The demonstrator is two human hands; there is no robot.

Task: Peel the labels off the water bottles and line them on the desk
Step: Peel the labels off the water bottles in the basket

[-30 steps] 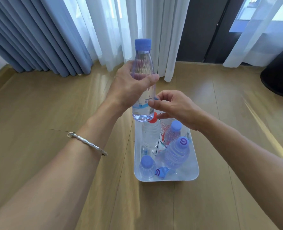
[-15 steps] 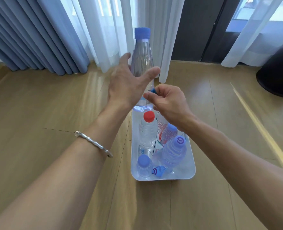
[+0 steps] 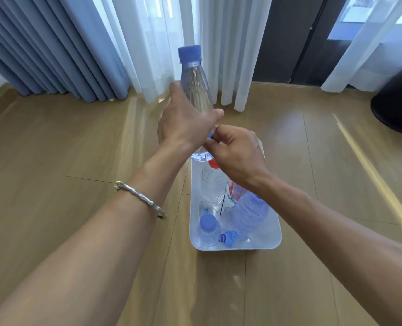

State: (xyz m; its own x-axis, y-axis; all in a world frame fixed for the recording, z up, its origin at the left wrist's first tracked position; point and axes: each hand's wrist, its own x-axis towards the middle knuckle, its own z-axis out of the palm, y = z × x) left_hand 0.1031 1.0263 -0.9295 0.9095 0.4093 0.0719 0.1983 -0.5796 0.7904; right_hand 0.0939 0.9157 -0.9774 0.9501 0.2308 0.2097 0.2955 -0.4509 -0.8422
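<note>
a clear bottle (image 3: 196,90) with a blue cap stands upright in the air above the white tray (image 3: 269,238), the left hand (image 3: 186,123) wrapped around its middle. the right hand (image 3: 236,151) pinches a blue label edge (image 3: 211,135) low on it. more bottles (image 3: 213,187) sit in the tray.

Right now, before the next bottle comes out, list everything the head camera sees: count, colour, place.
Held bottle: one, clear with blue cap, upright above the tray's far end.
Label scrap: one, blue, pinched at the held bottle's lower body.
Tray: one, white, on the wooden surface.
Bottles in the tray: at least four, clear; one red-capped, one small blue-capped, one large bluish, one partly hidden.
Curtains: blue at far left, sheer white at centre and right.
Bracelet: one, silver, left wrist.
Left hand: grips the held bottle.
Right hand: pinches the label.
</note>
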